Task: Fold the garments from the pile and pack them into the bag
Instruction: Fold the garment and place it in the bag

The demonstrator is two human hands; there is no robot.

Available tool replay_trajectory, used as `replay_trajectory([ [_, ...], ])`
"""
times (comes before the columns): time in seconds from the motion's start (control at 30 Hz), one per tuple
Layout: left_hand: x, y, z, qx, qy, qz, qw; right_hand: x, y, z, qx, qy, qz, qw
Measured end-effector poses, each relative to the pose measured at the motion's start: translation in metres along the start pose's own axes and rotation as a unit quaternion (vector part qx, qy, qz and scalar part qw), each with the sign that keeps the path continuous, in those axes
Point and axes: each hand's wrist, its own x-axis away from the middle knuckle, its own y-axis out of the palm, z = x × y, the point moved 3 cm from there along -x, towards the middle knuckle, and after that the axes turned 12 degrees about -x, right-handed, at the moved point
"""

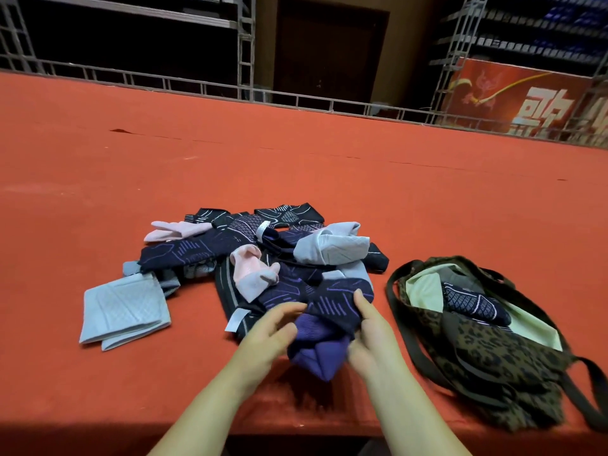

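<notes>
Navy-purple garment [324, 327] was held at the pile's [260, 255] near edge, gripped by right hand [370, 334]; left hand [273, 330] touched it, fingers relaxed. Leopard-print bag [487, 353] lay just right on red table [296, 153], one folded piece inside.

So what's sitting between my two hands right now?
In the head view, a navy and purple garment lies between the left hand and the right hand, at the pile's near edge.

A red banner [523, 97] at two o'clock, behind the metal railing [296, 100], carries large pale characters, cut off and not legible. White clothing tags [237, 319] show no readable print.
</notes>
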Motion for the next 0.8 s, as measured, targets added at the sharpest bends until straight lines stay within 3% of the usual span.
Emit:
replay_trajectory([
  [0.1, 0.003, 0.003, -0.002, -0.03, 0.021, -0.002, 0.999, -0.003, -0.009, 0.011, 0.037, 0.026, 0.014, 0.999],
  [0.23, 0.007, -0.001, 0.008, -0.042, 0.041, 0.028, 0.998, -0.001, -0.013, 0.019, -0.018, 0.002, 0.049, 0.999],
  [0.37, 0.004, -0.025, 0.002, -0.007, 0.027, 0.199, 0.98, -0.012, -0.029, 0.005, -0.075, -0.093, 0.066, 0.991],
  [0.43, 0.001, -0.046, -0.01, -0.027, 0.017, 0.293, 0.955, -0.011, -0.039, -0.002, -0.063, -0.117, 0.089, 0.987],
  [0.5, -0.001, -0.063, -0.026, -0.029, -0.012, 0.334, 0.942, -0.011, -0.048, -0.001, -0.023, -0.127, 0.105, 0.986],
  [0.63, 0.002, -0.056, -0.044, -0.017, -0.06, 0.301, 0.951, -0.008, -0.041, 0.01, 0.018, -0.097, 0.062, 0.993],
  [0.73, 0.009, -0.037, -0.044, 0.042, -0.109, 0.216, 0.969, -0.011, -0.033, 0.005, -0.034, -0.083, 0.009, 0.996],
  [0.8, 0.011, -0.03, -0.047, 0.011, -0.14, 0.165, 0.976, -0.012, -0.033, 0.001, -0.059, -0.057, -0.009, 0.997],
])
